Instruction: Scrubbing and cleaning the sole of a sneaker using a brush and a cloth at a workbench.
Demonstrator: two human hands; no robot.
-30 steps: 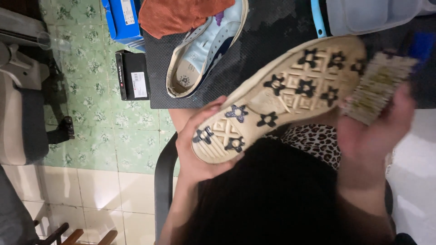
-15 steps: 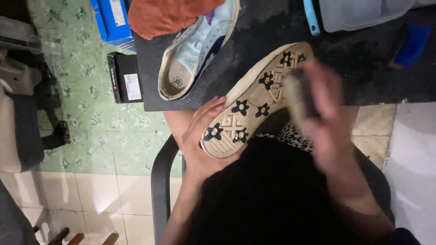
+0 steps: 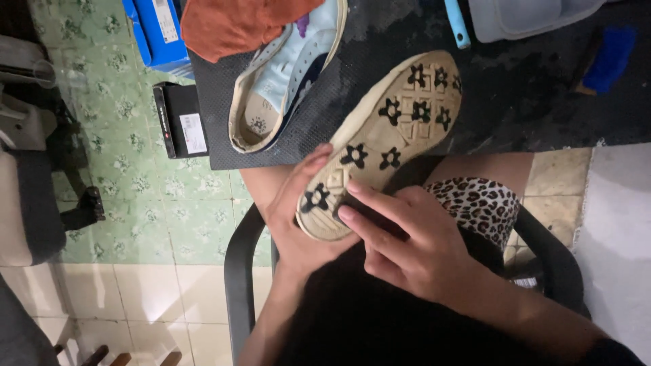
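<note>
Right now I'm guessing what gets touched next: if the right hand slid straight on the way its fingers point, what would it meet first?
The right hand points up-left; its fingers already lie on the cream shoe sole, so it would probably meet the left hand's fingertips first.

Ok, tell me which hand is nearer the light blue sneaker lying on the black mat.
Left. The left hand cups the heel of the cream-soled shoe, just below the light blue sneaker. The right hand lies farther right and lower.

A second shoe (image 3: 285,88) lies on the dark counter (image 3: 542,115) under an orange cloth (image 3: 230,27); blue boxes (image 3: 157,34) sit on the green floor (image 3: 135,196)
</note>
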